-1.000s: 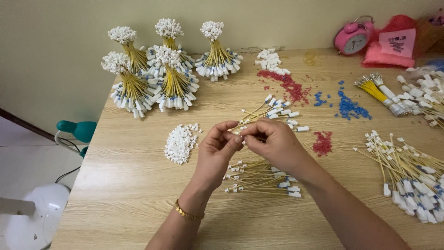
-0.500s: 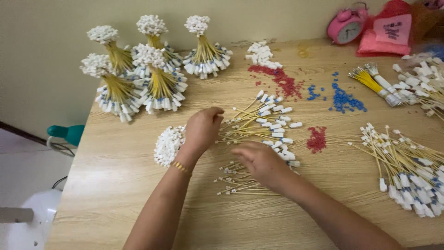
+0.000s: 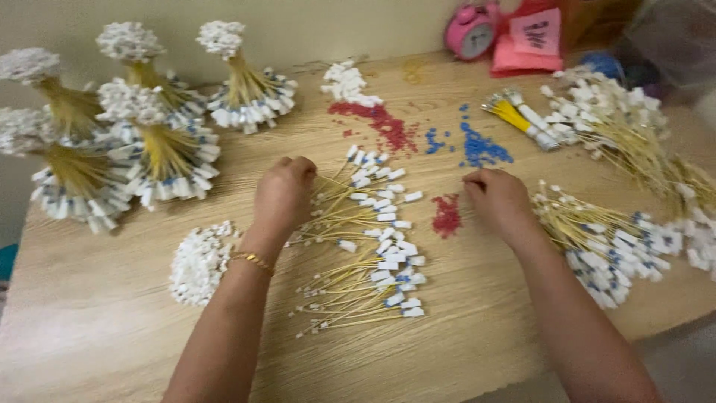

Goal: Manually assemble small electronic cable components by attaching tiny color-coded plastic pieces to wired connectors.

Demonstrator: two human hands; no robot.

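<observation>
The left hand (image 3: pixel 283 195) rests knuckles-up on the wooden table (image 3: pixel 477 351), fingers curled under at the left edge of a loose pile of thin yellow sticks with white tags (image 3: pixel 365 201); its fingertips are hidden, so whether it pinches a stick cannot be told. A thin gold bracelet (image 3: pixel 252 259) circles that wrist. The right hand (image 3: pixel 498 200) lies well apart from it, also curled, fingers turned down onto the tabletop just right of a small patch of red beads (image 3: pixel 447 216) and touching the near end of another heap of tagged sticks (image 3: pixel 604 239) that spreads toward the right edge; its grip is likewise hidden. Between the forearms, closer to the body, lies a second spread of tagged sticks (image 3: pixel 373 287). Left of the left wrist sits a round cluster of small white pieces (image 3: pixel 198 261). Farther back a scatter of blue beads (image 3: pixel 477 145) and a longer streak of red beads (image 3: pixel 380 123) lie on the wood, with a little heap of white tags (image 3: pixel 347 82) behind them. At the far left stand bundled sticks tied into upright sheaves (image 3: pixel 160 145) with flared tag skirts. A pink alarm clock (image 3: pixel 471 31) stands at the back by the wall
</observation>
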